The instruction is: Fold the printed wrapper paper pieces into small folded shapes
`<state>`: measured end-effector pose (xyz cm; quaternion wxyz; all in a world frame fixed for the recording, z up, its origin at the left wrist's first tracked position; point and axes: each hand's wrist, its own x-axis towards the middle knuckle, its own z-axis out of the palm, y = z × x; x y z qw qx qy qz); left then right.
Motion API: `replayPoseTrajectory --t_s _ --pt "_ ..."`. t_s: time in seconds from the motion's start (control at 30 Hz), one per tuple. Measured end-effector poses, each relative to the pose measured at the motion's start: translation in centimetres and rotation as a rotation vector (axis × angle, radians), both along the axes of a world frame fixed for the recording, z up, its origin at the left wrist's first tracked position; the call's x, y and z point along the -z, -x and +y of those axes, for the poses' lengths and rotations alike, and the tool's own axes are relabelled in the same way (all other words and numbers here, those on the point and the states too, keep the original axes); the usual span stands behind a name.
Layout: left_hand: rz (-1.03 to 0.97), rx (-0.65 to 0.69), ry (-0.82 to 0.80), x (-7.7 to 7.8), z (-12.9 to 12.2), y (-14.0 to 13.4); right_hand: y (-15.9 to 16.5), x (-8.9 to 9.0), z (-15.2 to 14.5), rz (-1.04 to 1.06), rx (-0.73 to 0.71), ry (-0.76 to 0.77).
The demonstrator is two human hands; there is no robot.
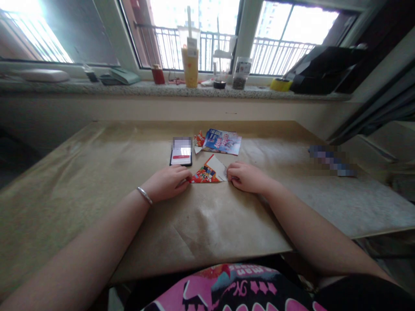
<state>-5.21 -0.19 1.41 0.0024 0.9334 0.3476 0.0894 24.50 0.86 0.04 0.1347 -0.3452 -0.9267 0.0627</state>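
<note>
Holding a folded triangular paper, part red print and part white, at the centre of the frame, directly between the 2 hands and low on the tan-covered worktop. Pinching its left tip between thumb and fingers of the left hand. Pinching its right corner in the curled fingers of the right hand. Leaving the middle of the paper uncovered, with its peak pointing toward the top of the frame. Wearing 1 silver bangle on the left wrist.

Facing a smartphone just above the left hand, partly pixelated. Facing also, just above the paper, a stack of blue printed flyers, with a small red folded piece at its left edge. Looking toward a stone windowsill across the upper frame, bearing a cup of yellow drink at upper centre and a yellow tape roll at upper right.
</note>
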Motion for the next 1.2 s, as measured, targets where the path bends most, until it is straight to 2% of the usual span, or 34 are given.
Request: replayPoseTrajectory --t_s 0.17,0.33,0.6,0.87,0.97,1.2 --pt "-0.052 0.096 -0.056 0.8 0.2 -0.2 0.1 0.7 0.2 0.108 0.054 -0.001" --pt "-0.068 0.088 -0.044 1.0 0.2 -0.3 0.0 1.0 0.3 0.123 0.07 0.016" --pt "-0.095 0.137 0.067 0.3 -0.2 -0.5 0.0 0.4 0.1 0.117 -0.061 0.052" --pt "-0.165 0.112 0.058 1.5 0.2 -0.5 0.6 0.3 0.1 0.089 -0.089 0.011" --pt "-0.093 0.079 0.033 1.9 0.2 -0.4 0.7 0.4 0.1 0.085 0.005 -0.043" --pt "-0.014 0.012 0.065 1.9 0.1 -0.6 1.4 0.6 0.2 -0.007 0.38 -0.148"
